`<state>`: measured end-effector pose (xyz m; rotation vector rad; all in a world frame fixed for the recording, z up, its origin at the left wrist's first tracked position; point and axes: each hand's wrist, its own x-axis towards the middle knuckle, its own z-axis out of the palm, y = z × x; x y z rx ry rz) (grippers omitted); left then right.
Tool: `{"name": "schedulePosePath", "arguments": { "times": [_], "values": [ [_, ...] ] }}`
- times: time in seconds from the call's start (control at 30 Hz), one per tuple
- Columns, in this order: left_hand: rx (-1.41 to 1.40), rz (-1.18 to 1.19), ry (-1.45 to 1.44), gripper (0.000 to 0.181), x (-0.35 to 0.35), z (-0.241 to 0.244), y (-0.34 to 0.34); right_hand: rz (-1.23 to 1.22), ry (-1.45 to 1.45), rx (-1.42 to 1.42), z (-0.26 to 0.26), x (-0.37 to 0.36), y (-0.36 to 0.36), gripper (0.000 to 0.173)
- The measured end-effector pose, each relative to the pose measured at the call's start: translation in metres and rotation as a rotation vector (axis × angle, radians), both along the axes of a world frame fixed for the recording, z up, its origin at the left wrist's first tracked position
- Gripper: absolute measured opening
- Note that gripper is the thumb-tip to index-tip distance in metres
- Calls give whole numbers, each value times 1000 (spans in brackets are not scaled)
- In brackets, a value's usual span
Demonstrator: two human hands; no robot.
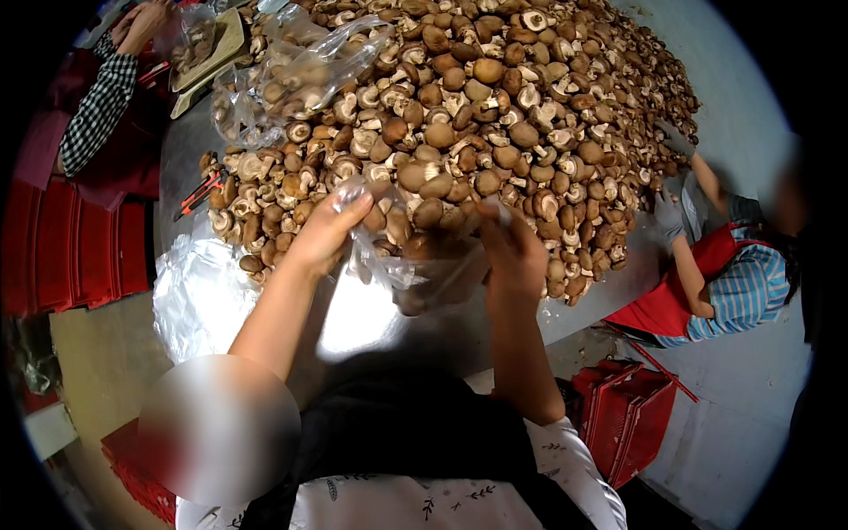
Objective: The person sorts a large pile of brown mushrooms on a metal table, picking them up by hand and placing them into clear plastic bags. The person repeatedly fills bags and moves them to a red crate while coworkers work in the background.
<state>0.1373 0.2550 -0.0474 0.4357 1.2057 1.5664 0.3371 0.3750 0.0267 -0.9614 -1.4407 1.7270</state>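
Observation:
My left hand (324, 232) pinches one side of the rim of a clear plastic bag (391, 271). At the other side of the rim, the fingers of my right hand (515, 248) are curled on the film. Brown mushrooms show in and through the bag, which hangs over the near edge of a large heap of shiitake-like mushrooms (487, 69). The heap lies on a metal table (599, 291). Left of my left hand lies a stack of clear plastic bags (199, 291). A red and black hand tool (199, 194) rests by the heap's left edge.
Filled clear bags (291, 86) lie at the far left beside a shallow tray or scale pan (211, 56). A co-worker's hands (142, 23) are behind it; another co-worker's gloved hand (668, 215) touches the heap at right. Red plastic crates (73, 248) flank the table, with more crates (626, 417) lower right.

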Motion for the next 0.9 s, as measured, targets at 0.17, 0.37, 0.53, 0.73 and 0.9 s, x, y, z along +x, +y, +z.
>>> {"name": "schedulePosePath", "arguments": {
  "times": [0.17,0.37,0.53,0.73,0.9],
  "values": [
    [-29,376,376,29,46,51,-79,19,31,33,6,70,-22,13],
    [161,538,146,15,96,77,-146,135,-146,-121,26,111,-41,10],
    [85,388,273,15,113,102,-162,356,-56,-317,9,89,-44,17],
    [185,-184,1158,41,126,121,-160,1078,-104,246,-3,46,-119,22],
    [-197,41,1047,77,125,61,-166,1023,23,367,27,8,-119,9]
  ]
}}
